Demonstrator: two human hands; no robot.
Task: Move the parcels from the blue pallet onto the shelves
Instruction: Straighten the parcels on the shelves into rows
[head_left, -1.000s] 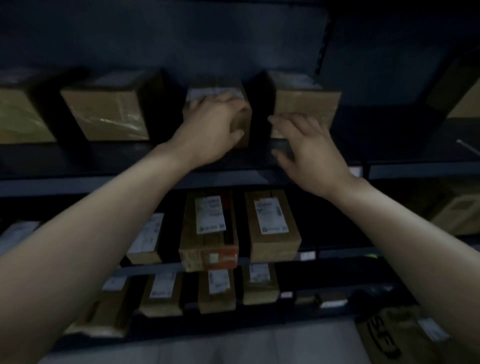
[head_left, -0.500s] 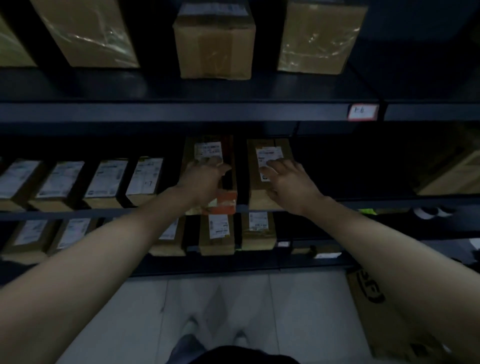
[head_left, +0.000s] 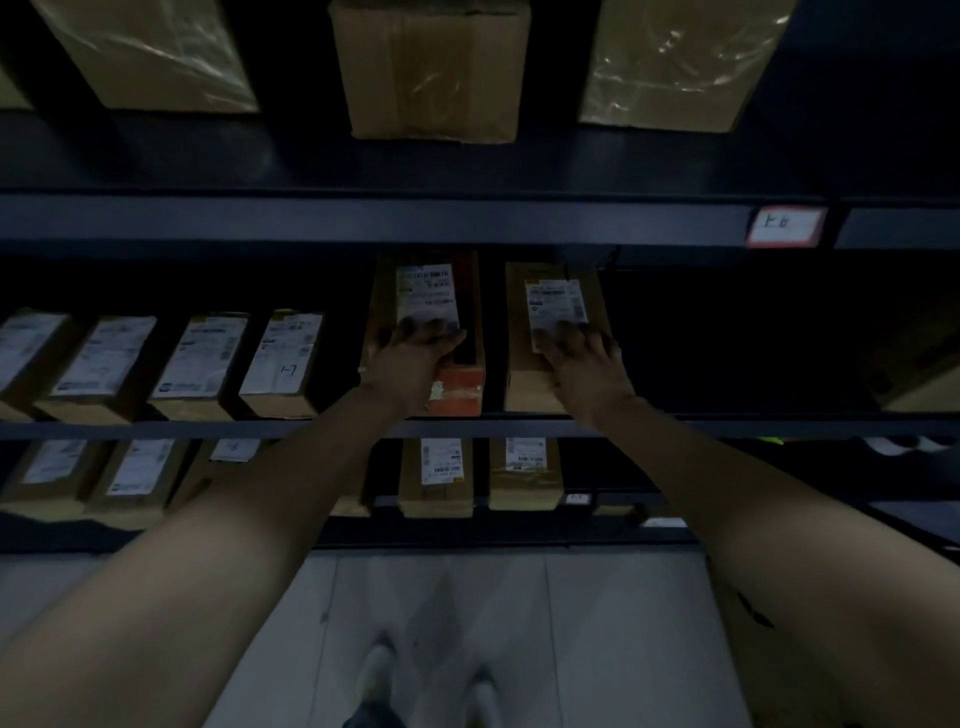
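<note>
Left hand (head_left: 415, 358) and right hand (head_left: 582, 364) lie flat-fingered on the red-ended parcel (head_left: 462, 387) and plain parcel (head_left: 519, 379) at the middle shelf (head_left: 208, 429) edge; any nearward drag risks toppling either.

Left hand (head_left: 413, 364) and right hand (head_left: 584, 364) down from top shelf (head_left: 363, 221) onto two middle-shelf parcels (head_left: 519, 379).

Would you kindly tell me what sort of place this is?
Probably a parcel stockroom: metal shelves hold rows of cardboard parcels with shipping labels, and a handwritten tag marks one shelf edge.
</note>
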